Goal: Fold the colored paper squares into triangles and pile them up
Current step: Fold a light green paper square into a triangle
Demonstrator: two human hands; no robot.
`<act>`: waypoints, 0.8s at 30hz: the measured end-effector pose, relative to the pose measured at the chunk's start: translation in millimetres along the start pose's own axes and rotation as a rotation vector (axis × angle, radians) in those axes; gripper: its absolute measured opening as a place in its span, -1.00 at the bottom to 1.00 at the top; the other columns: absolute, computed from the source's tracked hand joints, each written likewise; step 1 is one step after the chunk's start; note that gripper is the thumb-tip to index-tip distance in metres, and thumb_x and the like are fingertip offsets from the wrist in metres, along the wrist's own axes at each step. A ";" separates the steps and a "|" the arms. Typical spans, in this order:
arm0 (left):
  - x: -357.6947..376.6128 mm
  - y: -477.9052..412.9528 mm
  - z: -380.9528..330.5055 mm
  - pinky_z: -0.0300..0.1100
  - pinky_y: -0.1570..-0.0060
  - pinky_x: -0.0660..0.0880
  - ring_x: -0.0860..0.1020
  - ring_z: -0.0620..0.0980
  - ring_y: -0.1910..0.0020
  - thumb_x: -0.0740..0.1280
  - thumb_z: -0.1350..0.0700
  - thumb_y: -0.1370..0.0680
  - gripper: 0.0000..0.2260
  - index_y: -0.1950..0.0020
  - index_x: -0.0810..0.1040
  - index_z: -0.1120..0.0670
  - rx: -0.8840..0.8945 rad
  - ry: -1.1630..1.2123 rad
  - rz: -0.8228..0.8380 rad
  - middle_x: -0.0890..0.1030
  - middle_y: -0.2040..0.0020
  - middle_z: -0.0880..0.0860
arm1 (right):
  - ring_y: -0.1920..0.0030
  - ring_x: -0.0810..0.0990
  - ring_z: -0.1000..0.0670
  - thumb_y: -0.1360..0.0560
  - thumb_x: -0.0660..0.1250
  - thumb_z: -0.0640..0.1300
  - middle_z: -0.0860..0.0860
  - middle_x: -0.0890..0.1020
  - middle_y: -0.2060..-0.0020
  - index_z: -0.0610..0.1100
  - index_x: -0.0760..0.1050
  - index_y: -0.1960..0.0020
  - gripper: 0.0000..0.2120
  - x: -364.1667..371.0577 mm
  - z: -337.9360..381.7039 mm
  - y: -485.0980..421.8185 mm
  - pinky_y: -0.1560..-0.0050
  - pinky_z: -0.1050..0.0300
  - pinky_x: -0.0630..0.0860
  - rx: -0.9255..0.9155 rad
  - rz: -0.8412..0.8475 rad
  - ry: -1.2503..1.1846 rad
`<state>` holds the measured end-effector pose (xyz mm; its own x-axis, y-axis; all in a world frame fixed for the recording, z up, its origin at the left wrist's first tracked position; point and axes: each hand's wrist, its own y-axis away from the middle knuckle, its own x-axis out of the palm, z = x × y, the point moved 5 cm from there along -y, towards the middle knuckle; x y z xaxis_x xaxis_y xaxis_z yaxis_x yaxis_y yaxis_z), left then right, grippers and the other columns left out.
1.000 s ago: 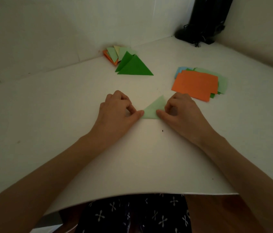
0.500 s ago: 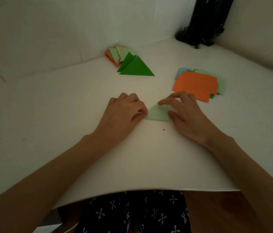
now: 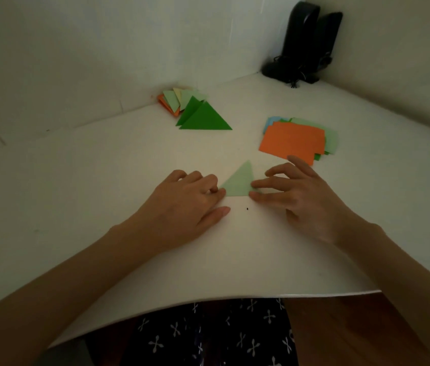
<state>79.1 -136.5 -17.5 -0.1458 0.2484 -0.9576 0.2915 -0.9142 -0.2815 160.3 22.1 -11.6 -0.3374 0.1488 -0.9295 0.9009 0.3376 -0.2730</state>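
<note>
A pale green triangle (image 3: 239,184), already folded, lies flat on the white surface (image 3: 103,180) between the two hands, its point facing away from the person. The left grip (image 3: 182,202) has its fingers bent, their tips pressing down on the triangle's left corner; the thumb lies out flat on the surface, apart from the paper, so nothing is pinched. The right grip (image 3: 306,199) is spread with fingers nearly straight: the index tip rests on the triangle's right corner, the thumb tip touches the lower edge just beside it, and the other fingers hang loose above the surface. A small dark speck (image 3: 247,208) sits just below the triangle.

Farther back, near the wall, is the pile (image 3: 182,101) of folded triangles in orange, yellow and light green, with two dark green ones (image 3: 204,118) on its near side. To the right lies the stack (image 3: 293,140) of unfolded squares, orange on top, blue and green edges showing beneath. Two black speakers (image 3: 301,43) stand in the far corner
</note>
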 end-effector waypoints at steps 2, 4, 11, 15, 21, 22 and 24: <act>0.3 0.5 -1.6 -0.06 0.17 0.48 0.53 0.09 0.22 -0.01 -0.09 -0.58 -0.53 -0.06 0.61 0.14 0.002 -0.015 0.004 0.56 0.12 0.06 | -0.09 0.51 -0.11 -0.23 -0.02 -0.22 -0.01 0.68 0.00 -0.10 0.66 0.01 -0.45 -5.6 -0.5 2.4 -0.28 -0.10 0.18 0.042 -0.057 -0.043; 0.7 -1.9 -3.5 -0.05 0.19 0.49 0.53 0.09 0.24 -0.01 -0.08 -0.58 -0.53 -0.02 0.61 0.15 0.003 -0.034 0.011 0.55 0.14 0.07 | -0.06 0.61 -0.16 -0.24 0.00 -0.24 -0.04 0.68 0.02 -0.15 0.66 0.05 -0.49 -8.2 4.7 -1.6 -0.27 -0.05 0.27 0.092 -0.119 -0.111; 1.2 5.6 -1.1 -0.05 0.09 0.49 0.56 0.08 0.14 -0.04 -0.12 -0.60 -0.53 -0.21 0.55 0.09 0.045 -0.040 0.012 0.57 0.03 0.07 | -0.02 0.64 -0.14 -0.36 0.04 -0.24 -0.13 0.64 -0.08 -0.16 0.62 -0.13 -0.52 9.1 19.5 -8.4 -0.11 -0.10 0.48 0.144 -0.100 -0.303; 1.2 8.5 -0.3 -0.03 0.05 0.47 0.55 0.08 0.10 0.01 -0.08 -0.59 -0.58 -0.21 0.55 0.06 0.017 -0.035 0.015 0.57 0.00 0.06 | -0.01 0.64 -0.14 -0.32 0.02 -0.26 -0.11 0.63 -0.10 -0.15 0.61 -0.13 -0.48 9.8 18.6 -5.9 -0.09 -0.06 0.49 0.157 -0.096 -0.310; -18.4 18.1 22.2 0.01 -0.09 0.43 0.58 0.11 0.02 0.03 -0.03 -0.59 -0.61 -0.05 0.64 0.04 0.062 -0.094 -0.021 0.60 -0.08 0.08 | -0.02 0.64 -0.14 -0.31 0.07 -0.33 -0.11 0.63 -0.10 -0.15 0.62 -0.13 -0.50 7.9 18.6 -4.1 0.01 -0.03 0.55 0.183 -0.103 -0.372; -18.2 17.9 22.7 0.00 -0.12 0.41 0.57 0.10 -0.03 0.03 -0.04 -0.59 -0.61 -0.09 0.63 0.04 0.051 -0.067 -0.019 0.59 -0.12 0.08 | -0.03 0.64 -0.13 -0.30 0.13 -0.37 -0.11 0.63 -0.11 -0.15 0.62 -0.13 -0.51 8.1 18.8 -4.2 0.01 -0.03 0.55 0.189 -0.096 -0.380; -10.9 14.0 15.5 -0.04 -0.18 0.35 0.53 0.07 -0.13 0.03 -0.07 -0.59 -0.59 -0.22 0.56 0.06 0.031 0.011 -0.006 0.56 -0.21 0.06 | -0.05 0.63 -0.13 -0.31 0.17 -0.39 -0.10 0.63 -0.12 -0.15 0.61 -0.14 -0.52 9.0 19.5 -4.0 -0.01 -0.03 0.56 0.202 -0.088 -0.397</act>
<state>70.1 -157.0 -10.0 -0.1366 0.2570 -0.9567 0.2614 -0.9222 -0.2851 159.0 4.0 -23.7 -0.3199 -0.2534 -0.9129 0.9220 0.1385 -0.3616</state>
